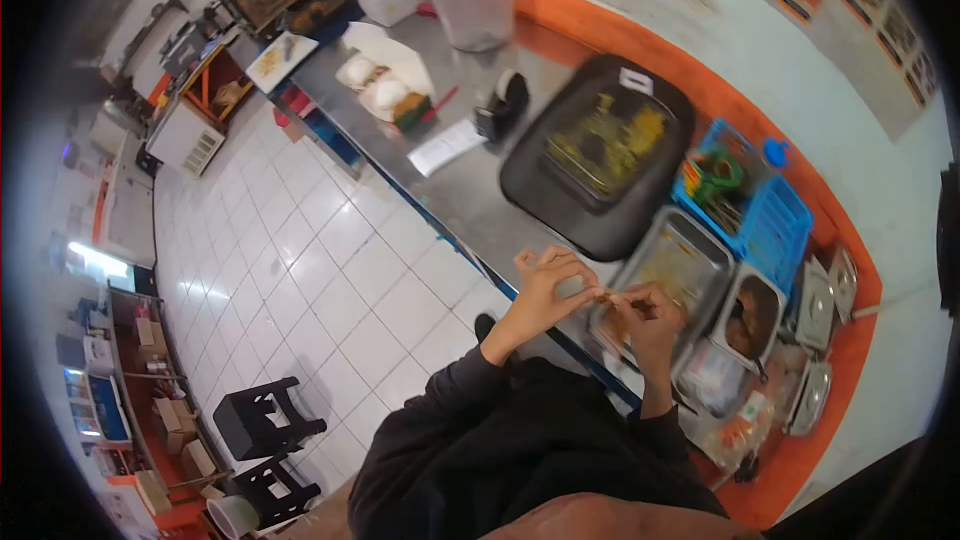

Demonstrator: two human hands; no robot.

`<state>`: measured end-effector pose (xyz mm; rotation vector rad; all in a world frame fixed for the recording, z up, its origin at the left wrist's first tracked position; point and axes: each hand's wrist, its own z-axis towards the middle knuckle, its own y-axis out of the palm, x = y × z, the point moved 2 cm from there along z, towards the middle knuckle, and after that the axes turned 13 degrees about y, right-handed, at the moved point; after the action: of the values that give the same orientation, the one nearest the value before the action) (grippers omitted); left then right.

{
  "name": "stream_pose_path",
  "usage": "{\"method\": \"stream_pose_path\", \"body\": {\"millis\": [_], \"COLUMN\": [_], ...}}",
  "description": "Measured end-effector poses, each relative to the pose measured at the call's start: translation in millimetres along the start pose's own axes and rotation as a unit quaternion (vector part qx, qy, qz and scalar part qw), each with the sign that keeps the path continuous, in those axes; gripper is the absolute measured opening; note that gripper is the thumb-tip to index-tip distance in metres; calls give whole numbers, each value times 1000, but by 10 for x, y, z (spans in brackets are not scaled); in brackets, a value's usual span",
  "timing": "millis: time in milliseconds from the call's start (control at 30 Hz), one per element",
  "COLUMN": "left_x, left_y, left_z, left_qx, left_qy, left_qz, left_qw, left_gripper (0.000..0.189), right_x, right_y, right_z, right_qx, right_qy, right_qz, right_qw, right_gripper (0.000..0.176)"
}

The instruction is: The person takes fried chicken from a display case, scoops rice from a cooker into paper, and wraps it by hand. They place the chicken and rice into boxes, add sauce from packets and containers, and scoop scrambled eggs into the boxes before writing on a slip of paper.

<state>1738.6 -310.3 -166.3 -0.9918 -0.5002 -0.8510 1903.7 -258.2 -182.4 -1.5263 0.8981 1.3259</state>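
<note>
My left hand [547,290] and my right hand [655,320] meet at the fingertips over the counter's near edge. Thumb and forefinger of each are pinched together, and a small brownish thing [608,296] sits between them, too small to name. Just below and beyond the right hand lies a metal tray [708,240] with yellowish residue in it. Farther off is a large dark tray [528,162], with yellow-green food remains in a dark, rectangular middle part.
A blue basket [778,230] with utensils and a metal pan of dark food [752,315] stand along the wall. Plastic bags [715,378] lie nearer. A tape dispenser [503,105], a food box [398,60] and a clear bucket [472,10] are up the counter. Black stools [265,420] stand on the floor.
</note>
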Motion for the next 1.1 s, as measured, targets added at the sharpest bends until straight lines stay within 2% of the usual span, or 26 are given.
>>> {"method": "stream_pose_path", "body": {"millis": [67, 100, 133, 200, 233, 267, 333, 367, 433, 467, 533, 600, 733, 767, 867, 900, 967, 1000, 1067, 1100], "left_x": [-302, -453, -607, -900, -1008, -1180, -1601, -1780, -1975, -2004, -1951, -1992, -2019, -2038, -2116, -2197, -2336, -2427, -2760, -2924], "left_y": [-504, -720, -920, -1280, -1439, -1560, -1849, -2058, -2519, -2695, -2912, -2976, -2775, -2689, -2438, -2365, -2264, -2235, -2121, -2076], "left_z": [-148, -224, -294, -457, -526, -621, -884, -1066, -1484, -1685, -2005, -2382, -2963, -3047, -3143, -3148, -3019, -2896, -2715, -2571], "left_qx": [50, 106, 118, 158, 210, 214, 353, 401, 464, 478, 475, 458, 437, 444, 448, 440, 423, 414, 406, 379], "left_qy": [-43, -65, -67, -131, -127, -129, -179, -203, -231, -236, -250, -307, -381, -387, -402, -411, -421, -423, -392, -382], "left_qz": [3, -9, -8, 24, 56, 58, 134, 141, 150, 156, 210, 215, 213, 197, 148, 133, 101, 85, 15, -5], "left_qw": [998, 992, 991, 979, 968, 967, 909, 882, 842, 832, 817, 806, 787, 784, 785, 788, 796, 802, 826, 843], "left_gripper": [14, 19, 19, 22, 26, 26, 28, 29, 30, 29, 27, 25, 24, 24, 24, 24, 23, 23, 23, 23], "right_x": [-62, -181, -216, -324, -406, -453, -532, -562, -585, -564, -516, -551, -638, -684, -942, -935, -930, -899, -842, -860], "right_y": [504, 773, 1022, 1507, 1718, 1920, 2285, 2424, 2676, 2828, 3212, 3597, 4156, 4233, 4234, 4199, 4117, 4040, 3873, 3763], "right_z": [156, 222, 334, 527, 588, 658, 838, 981, 1330, 1508, 1875, 2167, 2703, 2838, 3017, 3105, 3193, 3190, 3206, 3170], "right_qx": [-31, -51, -60, -121, -131, -136, -128, -130, -191, -195, -251, -250, -186, -167, -115, -101, -127, -118, -164, -159], "right_qy": [3, 26, 22, -31, -34, -35, -126, -132, -43, -48, -53, -39, -109, -125, -188, -167, -266, -257, -174, -170], "right_qz": [61, 70, 63, -32, -59, -60, -122, -124, -101, -104, -88, -54, -49, -88, -183, -187, -150, -153, -171, -172], "right_qw": [998, 996, 996, 992, 989, 988, 976, 975, 976, 974, 962, 966, 975, 974, 958, 963, 944, 947, 956, 957], "right_gripper": [11, 12, 12, 15, 15, 15, 13, 13, 10, 10, 7, 7, 8, 9, 14, 14, 15, 15, 15, 15]}}
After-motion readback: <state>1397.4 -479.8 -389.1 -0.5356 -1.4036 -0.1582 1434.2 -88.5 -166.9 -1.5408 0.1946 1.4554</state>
